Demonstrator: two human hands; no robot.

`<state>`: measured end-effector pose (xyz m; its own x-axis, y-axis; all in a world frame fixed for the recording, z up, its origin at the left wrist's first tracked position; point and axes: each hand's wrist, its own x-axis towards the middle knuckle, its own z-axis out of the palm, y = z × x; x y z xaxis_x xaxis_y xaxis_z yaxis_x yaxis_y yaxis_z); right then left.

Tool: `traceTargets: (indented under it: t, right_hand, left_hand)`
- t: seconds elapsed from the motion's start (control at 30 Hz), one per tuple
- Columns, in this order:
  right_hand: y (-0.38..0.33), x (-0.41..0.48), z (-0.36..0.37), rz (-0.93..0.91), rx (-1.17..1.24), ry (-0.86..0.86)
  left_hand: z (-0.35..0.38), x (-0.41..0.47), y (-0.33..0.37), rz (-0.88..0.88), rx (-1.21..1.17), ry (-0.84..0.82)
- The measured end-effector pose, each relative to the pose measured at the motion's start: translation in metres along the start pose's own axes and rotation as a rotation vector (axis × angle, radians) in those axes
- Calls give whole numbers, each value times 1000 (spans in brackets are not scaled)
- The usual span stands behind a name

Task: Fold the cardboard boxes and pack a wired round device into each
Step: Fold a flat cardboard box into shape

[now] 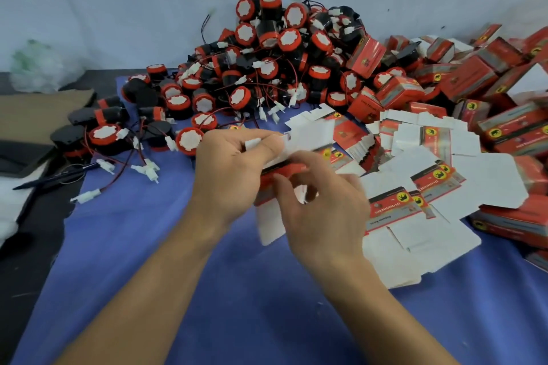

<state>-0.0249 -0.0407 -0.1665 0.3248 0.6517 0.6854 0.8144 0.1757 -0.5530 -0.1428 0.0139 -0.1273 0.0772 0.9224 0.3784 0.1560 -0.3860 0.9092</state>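
Observation:
Both hands hold one red and white cardboard box (pixel 271 218) above the blue cloth, partly folded, its white flaps sticking out above and below. My left hand (pixel 228 175) grips its left side, thumb and fingers pinching a white flap. My right hand (pixel 320 207) holds its right side with fingers curled over the red panel. A big heap of round black and red wired devices (pixel 267 62) with white connectors lies behind. Flat unfolded boxes (pixel 415 195) are spread to the right of my hands.
Folded red boxes (pixel 474 77) pile up at the back right and along the right edge. A blue cloth (pixel 148 261) covers the table. Brown cardboard (pixel 38 115), a pen (pixel 56 176) and dark sheets lie at the left. A clear plastic bag (pixel 38 65) sits by the wall.

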Motion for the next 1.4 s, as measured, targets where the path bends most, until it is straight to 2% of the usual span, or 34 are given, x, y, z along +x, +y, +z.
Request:
traceTargets:
  t: [0.07,0.13,0.23,0.33,0.4,0.5,0.6,0.7,0.9,1.0,1.13,1.3,1.4]
  right_hand:
    - [-1,-2,1,199,179,-185]
    - [7,-1,0,277,342,-222]
    - [17,4,-4,261,434,-213]
    - [14,4,-5,124,399,-171]
    - [9,1,-1,29,379,-137]
    - [2,3,3,110,398,-105]
    - [5,4,1,237,388,-122]
    - [10,3,-3,262,414,-143]
    - [17,9,-6,267,461,-223]
    - [16,12,-6,275,560,-255]
    - [20,19,-8,275,610,-238]
    - [24,22,-15,119,505,-163]
    - [27,24,-16,82,571,-253]
  left_hand:
    - [0,1,-3,-62,-94,-101]
    - [-4,4,-5,-131,-190,-204]
    - [-10,7,-3,-203,-292,-354]
    - [-12,7,-1,-186,-267,-444]
    - [-5,3,4,-87,-168,-420]
    - [6,-3,10,2,-81,-297]
    - [8,-3,8,-106,-146,-244]
    - [6,-1,8,-196,-185,-268]
    - [-3,0,6,-223,-175,-313]
    - [-3,0,6,-207,-147,-323]
    - [7,-2,3,-163,3,-108]
    - [21,-15,8,61,371,261]
    - [23,-19,11,125,493,329]
